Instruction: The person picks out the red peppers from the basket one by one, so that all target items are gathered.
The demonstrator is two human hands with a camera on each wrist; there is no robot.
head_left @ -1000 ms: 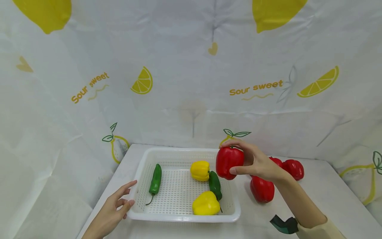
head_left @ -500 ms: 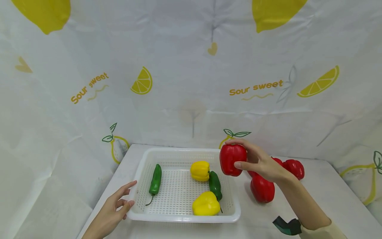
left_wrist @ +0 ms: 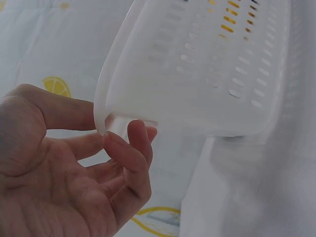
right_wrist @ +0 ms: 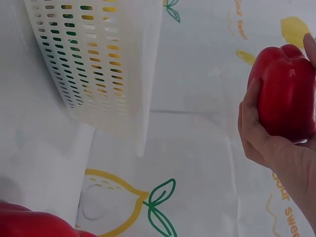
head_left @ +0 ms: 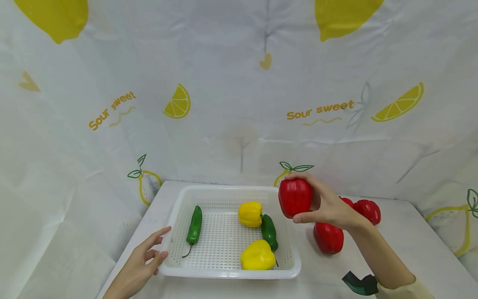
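My right hand (head_left: pixel 326 207) holds a red bell pepper (head_left: pixel 295 197) up over the right edge of a white plastic basket (head_left: pixel 209 273), thumb below and fingers behind it. In the right wrist view, the same bell pepper (right_wrist: pixel 284 94) sits between thumb and fingers, beside the basket's slotted wall (right_wrist: pixel 84 54). My left hand (head_left: pixel 138 261) is at the basket's left rim. Its curled fingers grip the rim (left_wrist: pixel 101 111) in the left wrist view. Inside the basket lie a green chili pepper (head_left: pixel 194 226) on the left, another green pepper (head_left: pixel 269 232), and two yellow bell peppers (head_left: pixel 257 255) on the right.
Right of the basket, more red bell peppers (head_left: pixel 328 238) rest on the white table (head_left: pixel 396 253), one of them (head_left: pixel 367 211) farther back. A white lemon-print sheet (head_left: pixel 224 104) hangs behind the table. A dark green strap piece (head_left: pixel 360 283) shows by the right sleeve.
My right hand has moved the red bell pepper slightly right and up and turned it, so its stem no longer shows. The left hand and basket have stayed put.
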